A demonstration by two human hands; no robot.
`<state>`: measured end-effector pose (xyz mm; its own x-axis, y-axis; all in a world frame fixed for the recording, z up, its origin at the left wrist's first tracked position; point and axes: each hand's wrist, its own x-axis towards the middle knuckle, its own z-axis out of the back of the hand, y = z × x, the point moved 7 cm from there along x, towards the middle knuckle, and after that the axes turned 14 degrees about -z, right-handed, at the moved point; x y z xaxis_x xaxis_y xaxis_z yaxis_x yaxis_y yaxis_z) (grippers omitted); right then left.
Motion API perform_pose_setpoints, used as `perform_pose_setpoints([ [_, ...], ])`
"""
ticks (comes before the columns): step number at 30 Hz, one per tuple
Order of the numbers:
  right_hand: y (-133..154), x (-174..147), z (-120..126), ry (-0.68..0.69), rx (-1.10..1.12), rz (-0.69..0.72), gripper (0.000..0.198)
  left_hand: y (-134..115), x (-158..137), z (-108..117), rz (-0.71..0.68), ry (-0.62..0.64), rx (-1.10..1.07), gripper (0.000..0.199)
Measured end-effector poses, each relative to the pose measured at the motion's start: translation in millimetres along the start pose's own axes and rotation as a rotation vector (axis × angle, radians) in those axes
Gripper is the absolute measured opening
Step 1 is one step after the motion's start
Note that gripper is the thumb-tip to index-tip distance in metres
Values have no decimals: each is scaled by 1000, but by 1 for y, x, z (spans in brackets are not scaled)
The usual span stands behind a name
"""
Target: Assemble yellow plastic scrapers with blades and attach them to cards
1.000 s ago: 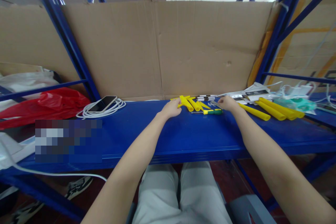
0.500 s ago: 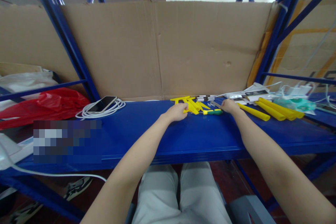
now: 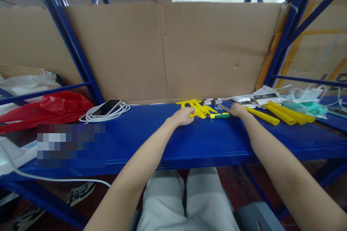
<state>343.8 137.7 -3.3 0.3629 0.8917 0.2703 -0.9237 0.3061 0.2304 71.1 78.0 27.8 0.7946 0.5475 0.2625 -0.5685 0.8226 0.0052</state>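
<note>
My left hand (image 3: 183,116) is closed around the near end of a yellow plastic piece (image 3: 200,115) on the blue table. More yellow plastic pieces (image 3: 199,107) lie just beyond it in a loose pile. A screwdriver (image 3: 221,116) with a green and yellow handle lies between my hands. My right hand (image 3: 236,109) is closed low over the table, to the right of the screwdriver. From its fingertips a thin grey strip (image 3: 225,108) points left; its kind is too small to make out. Several small black-and-white items (image 3: 213,101) lie behind the pile.
Several yellow tubes (image 3: 284,113) lie right of my right hand, near a green plastic bag (image 3: 306,107). On the left are a phone (image 3: 105,107) on a coiled white cable (image 3: 121,109) and a red bag (image 3: 62,106). A cardboard panel (image 3: 168,50) stands behind the blue table (image 3: 141,126).
</note>
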Motion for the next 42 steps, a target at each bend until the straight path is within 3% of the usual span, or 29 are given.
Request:
perform_pose_setpoints([
  [3,-2,-4,1,49,-95,-116,21,0,0,0,-1,0,1,18],
  [14,7,-17,13,90,-27,-169,8,-1,-1,0,-3,11,-7,18],
  [21,10,-27,47,-107,270,-268,21,-3,-1,1,6,24,8,19],
  [25,24,-33,65,-206,622,-178,19,-3,-2,1,12,27,17,22],
  [27,38,-38,64,-124,787,-104,22,-4,-1,0,10,30,17,22],
  [29,57,-45,57,43,918,-18,27,-4,-1,0,6,33,9,22],
  [33,86,-62,50,280,1076,119,30,-4,-1,-1,11,38,13,23],
  [37,97,-70,47,380,1175,169,31,-6,0,0,-13,44,29,22],
  [42,96,-67,45,386,1225,159,29,-8,1,0,-62,40,34,21],
])
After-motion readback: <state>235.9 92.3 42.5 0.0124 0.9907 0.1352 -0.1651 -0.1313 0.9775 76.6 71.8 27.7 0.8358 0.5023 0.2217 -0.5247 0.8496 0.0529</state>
